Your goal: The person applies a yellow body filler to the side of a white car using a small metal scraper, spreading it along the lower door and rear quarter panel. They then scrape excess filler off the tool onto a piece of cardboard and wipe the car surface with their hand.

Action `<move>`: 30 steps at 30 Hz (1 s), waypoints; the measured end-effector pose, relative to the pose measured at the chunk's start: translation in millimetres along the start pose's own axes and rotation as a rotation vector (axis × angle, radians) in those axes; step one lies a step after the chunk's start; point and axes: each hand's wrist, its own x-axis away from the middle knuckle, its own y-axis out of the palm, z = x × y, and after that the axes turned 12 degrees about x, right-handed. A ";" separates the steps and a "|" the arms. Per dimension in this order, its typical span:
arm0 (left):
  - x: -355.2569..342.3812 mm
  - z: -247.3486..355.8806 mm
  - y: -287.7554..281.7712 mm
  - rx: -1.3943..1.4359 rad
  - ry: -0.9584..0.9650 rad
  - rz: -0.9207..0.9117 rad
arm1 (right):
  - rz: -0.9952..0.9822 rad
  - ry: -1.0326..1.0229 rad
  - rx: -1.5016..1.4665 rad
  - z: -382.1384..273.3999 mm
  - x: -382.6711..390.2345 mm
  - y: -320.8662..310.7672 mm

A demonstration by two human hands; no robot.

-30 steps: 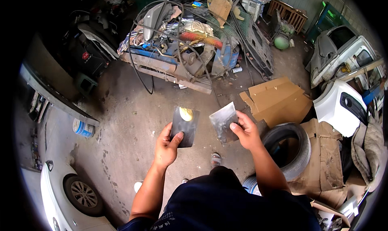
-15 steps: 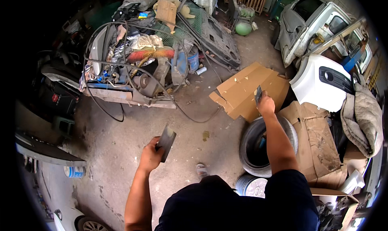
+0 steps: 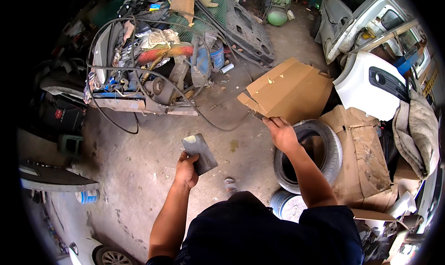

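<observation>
My left hand [image 3: 186,172] is closed on a flat dark grey plate [image 3: 204,157], thumb on its upper face. A pale yellowish smear of paste [image 3: 190,139] lies at the plate's far corner. Further right, my right hand [image 3: 283,136] grips a small thin scraper [image 3: 258,115], seen nearly edge-on and mostly covered by the fingers. The scraper and plate are apart, with concrete floor showing between them. Just beyond the right hand lies a flattened cardboard sheet [image 3: 289,89].
A tire [image 3: 331,158] lies below my right forearm, beside a lidded bucket [image 3: 293,207]. Cardboard [image 3: 364,158] and a white car bumper [image 3: 368,86] are at right. A scrap heap with a looping black hose [image 3: 174,85] stands far left. A white car [image 3: 85,249] shows lower left.
My right hand has come left and nearer with the scraper, off the cardboard's far side. The plate in my left hand has moved slightly right and turned its broad face up.
</observation>
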 end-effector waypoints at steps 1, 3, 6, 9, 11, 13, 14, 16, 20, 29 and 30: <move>-4.1 -1.7 0.4 0.025 -0.023 -0.018 | 0.028 -0.036 -0.057 -13.0 -4.3 -4.9; -12.5 -6.3 -1.9 0.080 -0.037 -0.018 | 0.091 -0.119 -0.177 -38.6 -17.3 -15.6; -16.7 -5.9 6.8 0.174 -0.047 -0.052 | 0.148 -0.184 -0.455 -76.5 -30.1 -36.5; -13.7 -2.6 17.0 0.233 0.000 -0.124 | 0.189 -0.242 -0.675 -112.1 -33.1 -39.8; -3.9 3.3 28.0 0.292 0.023 -0.164 | 0.199 -0.254 -0.752 -127.8 -32.1 -39.3; 5.3 5.7 34.5 0.291 0.100 -0.199 | 0.203 -0.251 -0.789 -137.5 -32.3 -37.9; 9.7 6.4 37.0 0.290 0.139 -0.216 | 0.205 -0.249 -0.796 -138.2 -34.5 -38.0; 17.4 7.1 42.2 0.311 0.160 -0.226 | 0.203 -0.226 -0.804 -136.8 -40.3 -36.8; 30.1 7.4 47.1 0.318 0.190 -0.213 | 0.173 -0.248 -0.754 -129.3 -45.8 -30.2; 42.3 25.5 66.3 0.266 0.290 -0.342 | 0.158 0.085 -0.746 -105.6 -34.8 -11.7; 42.5 31.5 69.4 0.257 0.271 -0.342 | 0.114 0.371 -0.868 -103.1 -28.2 -9.1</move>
